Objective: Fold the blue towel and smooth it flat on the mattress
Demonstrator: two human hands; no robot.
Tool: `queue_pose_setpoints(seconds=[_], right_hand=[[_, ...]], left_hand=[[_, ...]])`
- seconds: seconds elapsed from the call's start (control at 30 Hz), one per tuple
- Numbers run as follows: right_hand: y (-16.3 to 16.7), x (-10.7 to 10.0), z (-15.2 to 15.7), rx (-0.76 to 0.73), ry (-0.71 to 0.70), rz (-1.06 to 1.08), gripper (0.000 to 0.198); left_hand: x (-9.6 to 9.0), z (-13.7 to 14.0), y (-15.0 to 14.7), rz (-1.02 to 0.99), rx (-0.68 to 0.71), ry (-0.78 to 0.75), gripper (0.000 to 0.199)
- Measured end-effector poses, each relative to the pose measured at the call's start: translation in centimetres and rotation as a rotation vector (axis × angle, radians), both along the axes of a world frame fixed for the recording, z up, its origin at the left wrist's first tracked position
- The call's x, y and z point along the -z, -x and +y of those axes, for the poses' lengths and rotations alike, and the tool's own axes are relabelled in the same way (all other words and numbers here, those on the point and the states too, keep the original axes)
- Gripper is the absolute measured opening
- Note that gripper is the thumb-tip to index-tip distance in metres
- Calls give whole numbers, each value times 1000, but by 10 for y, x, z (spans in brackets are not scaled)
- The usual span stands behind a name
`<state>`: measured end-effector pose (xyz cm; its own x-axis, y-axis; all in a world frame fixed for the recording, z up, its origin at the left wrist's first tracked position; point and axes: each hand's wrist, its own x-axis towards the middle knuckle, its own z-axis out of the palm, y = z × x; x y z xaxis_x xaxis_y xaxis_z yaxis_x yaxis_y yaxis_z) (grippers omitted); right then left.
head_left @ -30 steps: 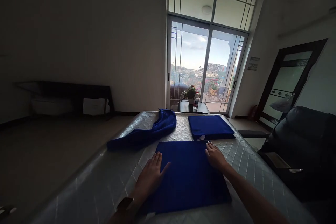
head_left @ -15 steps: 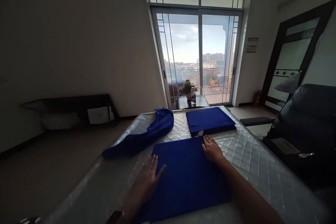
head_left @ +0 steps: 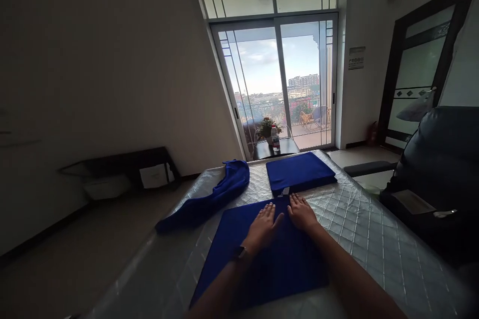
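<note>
While the left hand point(head_left: 261, 229) and right hand point(head_left: 302, 215) lie on blue cloth point(head_left: 282, 269), fingers point(head_left: 267, 211) extend straight, gripping nothing.

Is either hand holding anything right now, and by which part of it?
Nothing is gripped: the left hand and right hand are open and flat over the nearest blue cloth.

The folded cloth point(head_left: 283, 259) is blue, the mattress point(head_left: 361, 232) diamond-patterned.

I see the nearer folded cloth point(head_left: 286, 261) as smooth and matt, the quilted cover point(head_left: 359, 229) glossy, and the bottle point(head_left: 276, 139) clear plastic.
</note>
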<state>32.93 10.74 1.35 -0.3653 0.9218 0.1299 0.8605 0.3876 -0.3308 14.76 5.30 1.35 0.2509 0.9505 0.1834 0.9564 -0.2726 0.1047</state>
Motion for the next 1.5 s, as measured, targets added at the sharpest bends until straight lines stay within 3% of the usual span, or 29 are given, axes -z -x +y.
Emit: queue_pose_setpoints(seconds=[0.1, 0.2, 0.33, 0.63, 0.73, 1.1, 1.5], right_hand=[[-3, 1, 0, -24, -6, -15, 62], [-4, 1, 1, -33, -11, -26, 62], [-1, 0, 2, -6, -12, -25, 63], [3, -1, 1, 12, -10, -42, 64], [5, 0, 2, 16, -14, -57, 63], [8, 3, 5, 23, -57, -131, 62], [10, 3, 2, 45, -168, -136, 60]], left_hand=[[6, 19, -45, -45, 56, -7, 65], [13, 27, -56, -75, 36, -25, 66], [19, 24, -26, -76, -20, -26, 65], [5, -2, 114, -90, -378, 24, 79], [5, -9, 144, -109, -447, 19, 82], [17, -6, 155, -161, -458, -15, 89], [13, -10, 154, -175, -475, -3, 91]])
